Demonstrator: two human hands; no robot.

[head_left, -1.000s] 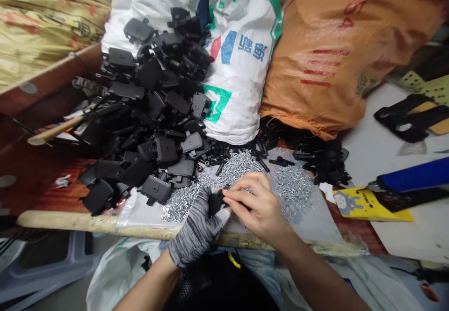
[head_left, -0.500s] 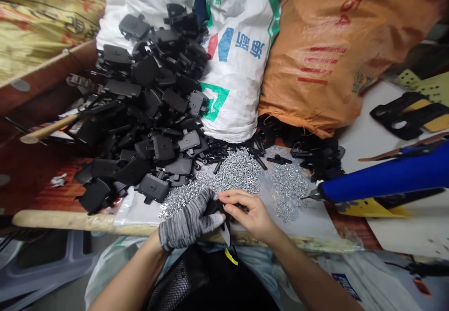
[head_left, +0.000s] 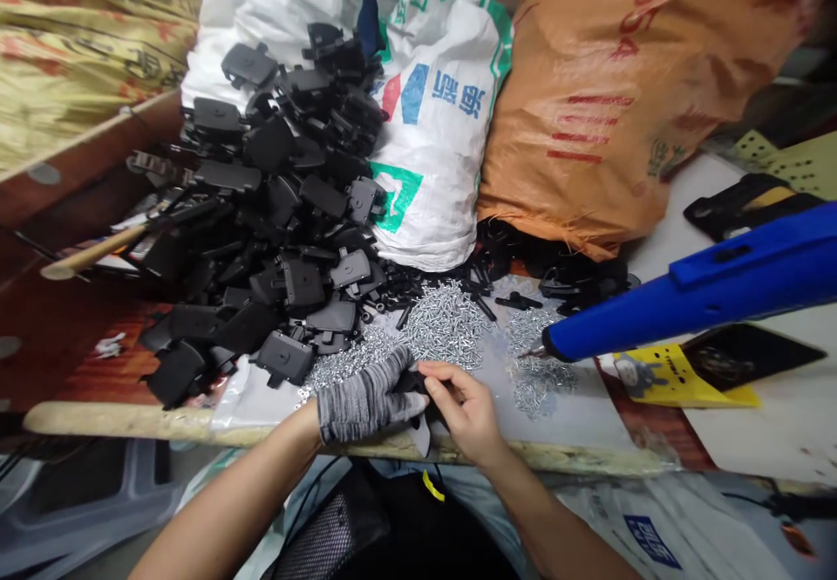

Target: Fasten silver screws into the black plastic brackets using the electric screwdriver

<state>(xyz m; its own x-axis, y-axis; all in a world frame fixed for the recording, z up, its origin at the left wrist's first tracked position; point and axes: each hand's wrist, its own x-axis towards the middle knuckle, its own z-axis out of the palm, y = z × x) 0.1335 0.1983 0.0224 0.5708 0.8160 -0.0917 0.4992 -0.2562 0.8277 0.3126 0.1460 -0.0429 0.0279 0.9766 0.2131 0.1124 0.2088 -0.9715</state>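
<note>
My bench (head_left: 78, 362) is reddish wood with a pale rounded front edge; black plastic parts (head_left: 275, 214) heap on its left; silver screws (head_left: 445, 323) lie on a clear sheet (head_left: 258, 397) mid-bench; a white sack (head_left: 438, 161) and an orange sack (head_left: 621, 100) rest behind; a yellow card (head_left: 680, 384) lies right.

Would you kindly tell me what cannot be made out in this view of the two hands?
Small black part: head view, mostly hidden between the gloved left hand and the right hand; its shape, and whether the right hand grips it, unclear.
Blue tool: cut off by the right edge; its holder is out of frame.
Screws: too small to tell their heads.
</note>
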